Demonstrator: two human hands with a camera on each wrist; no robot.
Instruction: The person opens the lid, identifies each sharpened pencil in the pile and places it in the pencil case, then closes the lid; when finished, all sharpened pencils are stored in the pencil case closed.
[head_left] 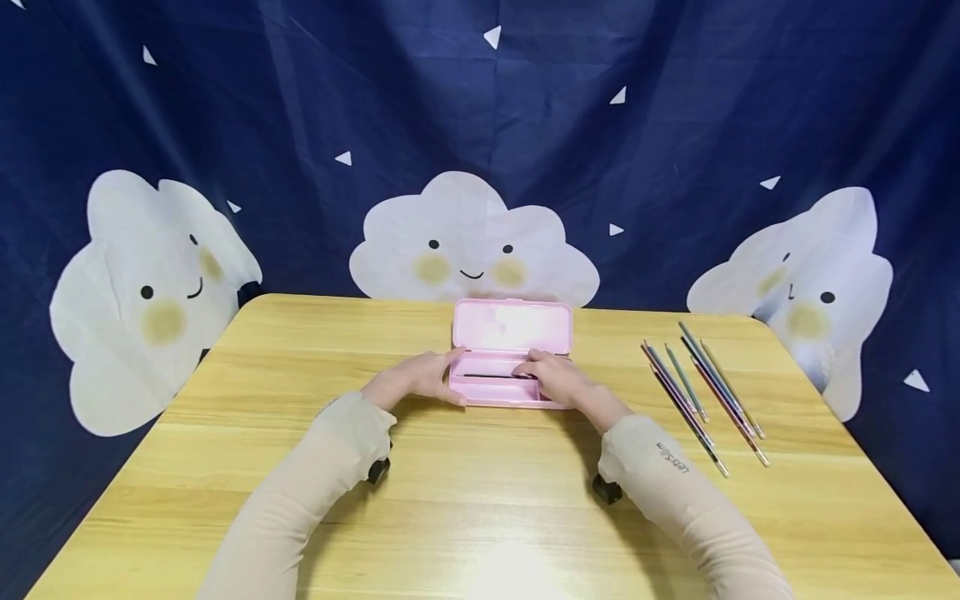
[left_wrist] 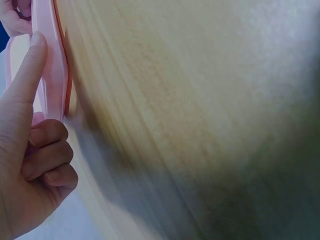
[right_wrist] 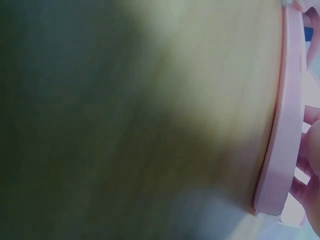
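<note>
A pink pencil case (head_left: pixel 513 325) stands at the back middle of the table, its lid raised and a divided tray inside. My left hand (head_left: pixel 429 377) grips its left end, thumb (left_wrist: pixel 35 60) along the front wall, several fingers curled by the end in the left wrist view. My right hand (head_left: pixel 557 377) reaches over the front wall into the right part of the case, fingers bent downward. A dark, slender pencil (head_left: pixel 487 377) lies lengthwise inside, its right end at those fingertips; I cannot tell whether they pinch it. In the right wrist view the case's front wall (right_wrist: pixel 285 120) partly hides the fingers.
Several coloured pencils lie in two loose groups to the right, a nearer-left group (head_left: pixel 678 400) and a farther-right one (head_left: pixel 723 387). The wooden table (head_left: pixel 480 483) ends at the back against a dark blue curtain (head_left: pixel 300 100) with cloud faces.
</note>
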